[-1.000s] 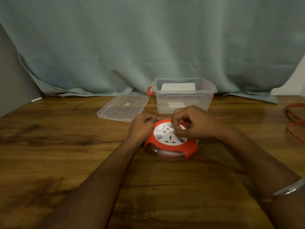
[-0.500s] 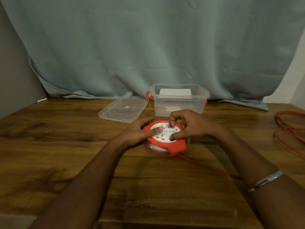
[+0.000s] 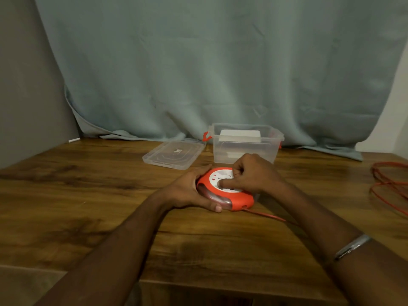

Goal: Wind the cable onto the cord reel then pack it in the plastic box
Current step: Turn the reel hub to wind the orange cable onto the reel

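Note:
An orange cord reel with a white socket face lies flat on the wooden table. My left hand cups its left rim, thumb at the front edge. My right hand rests on the white centre disc, fingers curled and pressing on it. An orange cable leaves the reel's front right and runs under my right forearm; loose loops of it lie at the far right. The clear plastic box stands open just behind the reel.
The box's clear lid lies flat to the left of the box. A white block sits inside the box. A pale curtain hangs behind the table. The table's front edge runs below my forearms.
The view has tilted up. My left hand slid from the reel's top rim down around its left side. My right hand shifted on the white disc; the reel's cable outlet now faces me.

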### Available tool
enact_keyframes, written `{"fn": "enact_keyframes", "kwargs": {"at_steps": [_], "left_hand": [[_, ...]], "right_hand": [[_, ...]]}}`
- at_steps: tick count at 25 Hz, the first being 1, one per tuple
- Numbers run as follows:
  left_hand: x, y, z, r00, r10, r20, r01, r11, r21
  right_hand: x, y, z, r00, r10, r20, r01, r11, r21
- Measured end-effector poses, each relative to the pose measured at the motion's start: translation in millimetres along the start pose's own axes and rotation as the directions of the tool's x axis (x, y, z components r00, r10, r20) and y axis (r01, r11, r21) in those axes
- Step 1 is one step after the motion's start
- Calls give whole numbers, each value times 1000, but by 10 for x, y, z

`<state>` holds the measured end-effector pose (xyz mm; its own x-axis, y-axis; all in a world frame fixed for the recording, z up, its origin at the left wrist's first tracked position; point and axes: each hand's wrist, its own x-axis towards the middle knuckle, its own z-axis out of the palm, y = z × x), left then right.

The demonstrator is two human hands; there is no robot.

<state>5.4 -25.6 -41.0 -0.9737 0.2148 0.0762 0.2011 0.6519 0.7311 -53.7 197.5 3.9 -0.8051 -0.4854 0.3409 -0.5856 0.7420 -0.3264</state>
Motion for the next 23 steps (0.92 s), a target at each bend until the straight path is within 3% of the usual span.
{"fn": "enact_keyframes", "kwargs": {"at_steps": [4,6,9,13,23], "left_hand": [[22,-36,-21,998,58,23,-56,996,-68],[21,-50,-54,994,91,63,-83,990,-110],[35,-66,-91,989,72,127,-60,994,-95],[58,-11,-102,982,91,163,-91,996,-8],[26,-48,-22,990,115,78,-115,993,-8]], "right_hand": [[21,-68,2,998,-58,-19,57,997,-44],[18,-9,-61,989,-147,15,146,988,51],[-4,181,-189,962,-217,166,175,956,237],[14,364,-306,901,-262,345,164,944,288],[-42,251,-231,928,-272,255,220,951,215]]}}
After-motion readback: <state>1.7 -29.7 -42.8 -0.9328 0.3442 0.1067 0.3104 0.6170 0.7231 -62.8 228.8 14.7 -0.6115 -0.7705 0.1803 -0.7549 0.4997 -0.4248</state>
